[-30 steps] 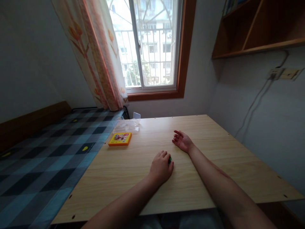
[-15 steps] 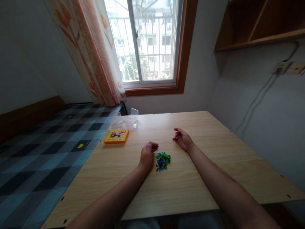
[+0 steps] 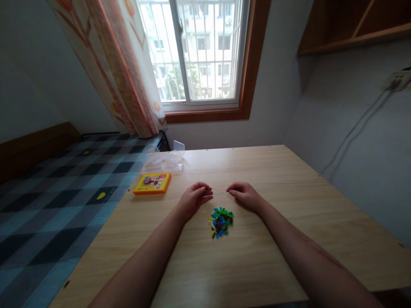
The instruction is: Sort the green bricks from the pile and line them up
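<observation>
A small heap of plastic building bricks [image 3: 221, 223] in green, blue, yellow and dark brown lies on the wooden table. Beyond the heap and to its left is my left hand [image 3: 196, 197], its fingers loosely stretched to the right with gaps between them and nothing held. Facing it, my right hand [image 3: 245, 196] is beyond the heap on the right, its fingers loosely bent and pointing left. I see nothing in it. Neither hand touches the bricks, and a short gap separates the fingertips of the two hands.
An orange and yellow box [image 3: 152, 184] with a printed top lies at the table's left edge. Behind it stands a clear plastic container [image 3: 163, 161]. The pale wooden table [image 3: 205, 265] borders a bed [image 3: 64, 205] with a checked cover on the left.
My left hand has moved away from the heap, leftward and slightly forward. My right hand has turned and come lower, its fingers now pointing towards the left hand. The view has shifted slightly.
</observation>
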`<action>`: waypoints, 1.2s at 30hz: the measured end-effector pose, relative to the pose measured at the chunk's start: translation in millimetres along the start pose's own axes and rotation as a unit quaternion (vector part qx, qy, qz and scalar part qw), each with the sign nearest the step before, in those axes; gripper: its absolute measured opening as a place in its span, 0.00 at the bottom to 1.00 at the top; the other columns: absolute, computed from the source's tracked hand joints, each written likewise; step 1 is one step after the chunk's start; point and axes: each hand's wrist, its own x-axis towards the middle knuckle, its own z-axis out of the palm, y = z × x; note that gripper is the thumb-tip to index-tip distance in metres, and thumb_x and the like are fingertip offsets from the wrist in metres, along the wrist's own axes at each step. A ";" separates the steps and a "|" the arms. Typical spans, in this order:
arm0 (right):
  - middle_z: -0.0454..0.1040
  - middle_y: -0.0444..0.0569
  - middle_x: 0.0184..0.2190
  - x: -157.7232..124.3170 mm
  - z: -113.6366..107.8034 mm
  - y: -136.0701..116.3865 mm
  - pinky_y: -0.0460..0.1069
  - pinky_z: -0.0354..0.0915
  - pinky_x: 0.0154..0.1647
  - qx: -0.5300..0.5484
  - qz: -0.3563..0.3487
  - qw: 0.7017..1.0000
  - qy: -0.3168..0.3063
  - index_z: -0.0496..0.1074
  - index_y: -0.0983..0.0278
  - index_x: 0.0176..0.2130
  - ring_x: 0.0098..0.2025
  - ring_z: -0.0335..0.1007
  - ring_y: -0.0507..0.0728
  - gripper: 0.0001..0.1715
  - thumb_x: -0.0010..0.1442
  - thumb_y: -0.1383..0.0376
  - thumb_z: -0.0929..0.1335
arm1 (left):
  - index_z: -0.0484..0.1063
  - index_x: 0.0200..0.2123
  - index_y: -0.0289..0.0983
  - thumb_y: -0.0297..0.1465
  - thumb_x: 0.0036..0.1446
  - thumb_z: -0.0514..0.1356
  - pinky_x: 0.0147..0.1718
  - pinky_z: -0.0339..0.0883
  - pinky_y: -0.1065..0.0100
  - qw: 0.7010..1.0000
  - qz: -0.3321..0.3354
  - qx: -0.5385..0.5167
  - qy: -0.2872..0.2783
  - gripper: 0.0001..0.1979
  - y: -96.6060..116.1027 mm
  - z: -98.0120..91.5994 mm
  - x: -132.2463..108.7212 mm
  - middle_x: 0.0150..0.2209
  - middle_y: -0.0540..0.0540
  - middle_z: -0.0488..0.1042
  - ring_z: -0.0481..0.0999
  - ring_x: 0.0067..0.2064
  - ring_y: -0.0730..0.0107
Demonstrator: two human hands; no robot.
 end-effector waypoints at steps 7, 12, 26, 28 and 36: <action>0.76 0.48 0.30 -14.9 7.0 -18.6 0.46 0.59 0.28 -0.225 -0.115 0.960 -0.122 0.83 0.60 0.37 0.28 0.66 0.51 0.17 0.56 0.74 0.67 | 0.79 0.40 0.40 0.29 0.59 0.56 0.53 0.70 0.54 0.847 0.230 0.479 -0.017 0.11 6.5 -19.7 -6.5 0.44 0.42 0.79 0.76 0.48 0.59; 0.77 0.47 0.32 -17.5 6.8 -20.6 0.47 0.64 0.36 -0.254 -0.143 0.946 -0.144 0.84 0.58 0.37 0.33 0.71 0.53 0.28 0.49 0.80 0.62 | 0.76 0.54 0.41 0.33 0.59 0.62 0.63 0.62 0.50 0.784 0.217 0.578 -0.064 0.19 1.4 -20.3 -4.9 0.59 0.40 0.72 0.68 0.62 0.52; 0.76 0.46 0.32 -19.9 7.9 -19.7 0.47 0.66 0.37 -0.273 -0.146 0.941 -0.139 0.84 0.57 0.38 0.34 0.72 0.53 0.28 0.50 0.80 0.63 | 0.76 0.56 0.46 0.33 0.66 0.56 0.66 0.54 0.46 0.754 0.222 0.605 -0.124 0.18 -0.7 -4.9 -18.7 0.63 0.41 0.69 0.66 0.65 0.53; 0.77 0.47 0.34 -20.8 8.4 -19.9 0.47 0.66 0.37 -0.264 -0.147 0.942 -0.143 0.84 0.57 0.40 0.34 0.72 0.53 0.29 0.50 0.80 0.63 | 0.78 0.54 0.48 0.29 0.66 0.54 0.64 0.59 0.49 0.762 0.240 0.584 -0.141 0.18 0.4 -3.5 -19.5 0.62 0.43 0.70 0.67 0.63 0.56; 0.76 0.46 0.32 -21.7 10.8 -21.7 0.45 0.64 0.36 -0.283 -0.134 0.936 -0.158 0.84 0.60 0.39 0.33 0.71 0.51 0.23 0.53 0.79 0.65 | 0.80 0.50 0.51 0.24 0.64 0.55 0.62 0.63 0.48 0.757 0.259 0.579 -0.160 0.20 -0.4 -3.4 -22.1 0.63 0.45 0.70 0.71 0.61 0.59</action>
